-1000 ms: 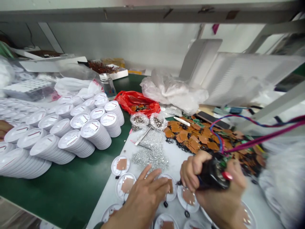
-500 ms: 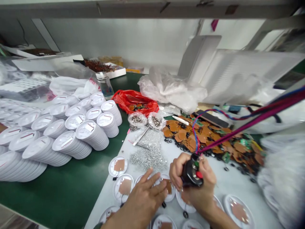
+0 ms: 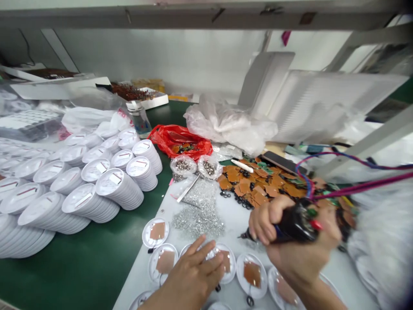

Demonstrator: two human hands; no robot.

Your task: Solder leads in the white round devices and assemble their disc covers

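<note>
My right hand (image 3: pixel 298 256) is wrapped around a black electric screwdriver (image 3: pixel 295 221), tilted so its bit points left above the work surface. A red and a green button show on its end. Fingers stretched out, my left hand (image 3: pixel 193 273) is over white round plastic discs and partly hides them. One disc (image 3: pixel 227 277) with a brown circuit board shows just beyond its fingertips. To the right lies another disc (image 3: pixel 238 269) with a brown board (image 3: pixel 252 274) and a small black ring on a wire. Small silver screws (image 3: pixel 200 215) lie heaped beyond my left hand.
Stacks of white discs (image 3: pixel 112 185) stand on the green table (image 3: pixel 97 258) at left. Brown boards (image 3: pixel 258 187) are piled at right. Farther back are a red bag (image 3: pixel 180 140), small bags of metal parts (image 3: pixel 209 167), tweezers (image 3: pixel 189 188) and clear plastic (image 3: pixel 229 122). The driver's cable (image 3: pixel 364 186) runs off right.
My right hand has moved right with the screwdriver and tipped it from upright to nearly level, uncovering discs below. My left hand stays nearly in place. The view has shifted slightly.
</note>
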